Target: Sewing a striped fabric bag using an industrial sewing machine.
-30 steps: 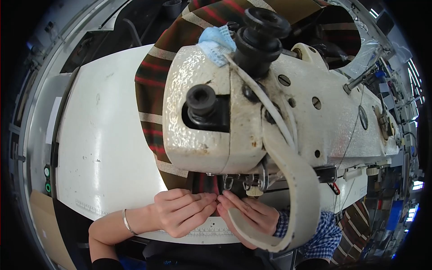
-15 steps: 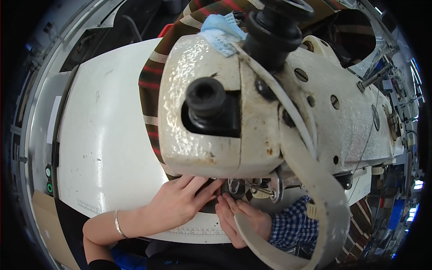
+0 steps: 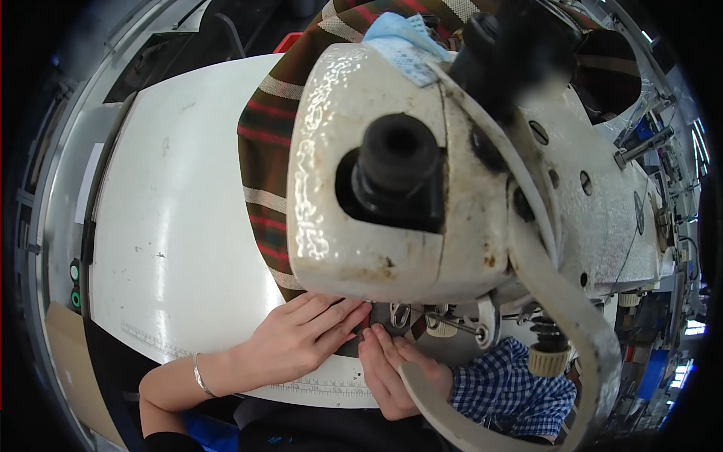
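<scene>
A white sewing machine point(image 3: 369, 260) fills the middle of the view, with plaid cloth point(image 3: 263, 158) in brown, red and cream running behind and under its head. My left hand point(image 3: 301, 335), a silver bangle at its wrist, lies palm down with long, stretched fingers by the cloth just left of the presser foot point(image 3: 399, 313). Close in front of the foot rests my right hand point(image 3: 399, 373), fingers extended side by side and its tips near the left fingertips. A dark piece of the cloth shows between the hands. Both thumbs and the needle point are hidden.
A curved cream guard arm point(image 3: 602, 361) sweeps down at the right, near my checked sleeve point(image 3: 504, 384). The white worktable point(image 3: 166, 226) extends to the left, with a printed ruler along its front edge. A light blue cloth point(image 3: 403, 45) sits atop the machine.
The view has shifted, so the machine appears larger and farther right. My left fingers have drawn closer together; my right hand stays nearly in place by the presser foot.
</scene>
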Demonstrator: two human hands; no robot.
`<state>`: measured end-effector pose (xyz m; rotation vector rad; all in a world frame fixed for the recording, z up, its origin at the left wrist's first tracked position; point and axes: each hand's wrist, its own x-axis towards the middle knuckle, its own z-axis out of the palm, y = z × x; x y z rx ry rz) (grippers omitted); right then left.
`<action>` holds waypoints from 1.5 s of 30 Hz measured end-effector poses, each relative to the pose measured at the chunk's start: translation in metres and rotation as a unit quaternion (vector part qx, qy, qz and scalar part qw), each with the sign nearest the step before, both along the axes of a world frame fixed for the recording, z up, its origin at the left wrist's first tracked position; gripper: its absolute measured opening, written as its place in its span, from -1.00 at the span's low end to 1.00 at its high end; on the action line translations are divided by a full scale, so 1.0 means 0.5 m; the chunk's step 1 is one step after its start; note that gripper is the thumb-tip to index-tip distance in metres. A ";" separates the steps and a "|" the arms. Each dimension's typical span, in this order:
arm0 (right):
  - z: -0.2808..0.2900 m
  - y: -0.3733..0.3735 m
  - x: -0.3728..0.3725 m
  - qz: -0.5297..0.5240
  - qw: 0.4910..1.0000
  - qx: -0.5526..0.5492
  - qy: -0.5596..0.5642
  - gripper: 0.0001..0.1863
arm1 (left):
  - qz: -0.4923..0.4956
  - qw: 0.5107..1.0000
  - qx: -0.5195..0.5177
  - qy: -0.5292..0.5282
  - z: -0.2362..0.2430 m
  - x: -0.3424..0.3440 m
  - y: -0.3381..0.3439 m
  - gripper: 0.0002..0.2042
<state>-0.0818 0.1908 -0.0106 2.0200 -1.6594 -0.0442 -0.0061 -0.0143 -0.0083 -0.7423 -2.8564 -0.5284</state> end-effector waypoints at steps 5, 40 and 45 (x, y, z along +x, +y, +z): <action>-0.008 0.003 0.005 -0.013 1.000 -0.019 0.008 -0.82 | 0.023 0.998 0.012 0.065 -0.008 -0.007 0.008 -0.60; -0.053 -0.008 -0.078 -0.033 0.979 0.056 0.193 -0.72 | 0.020 0.996 0.065 0.062 -0.062 -0.066 -0.030 -0.86; -0.042 -0.015 -0.075 -0.118 0.990 0.021 -0.080 -0.75 | 0.047 0.990 0.094 0.090 -0.073 -0.061 -0.034 -0.79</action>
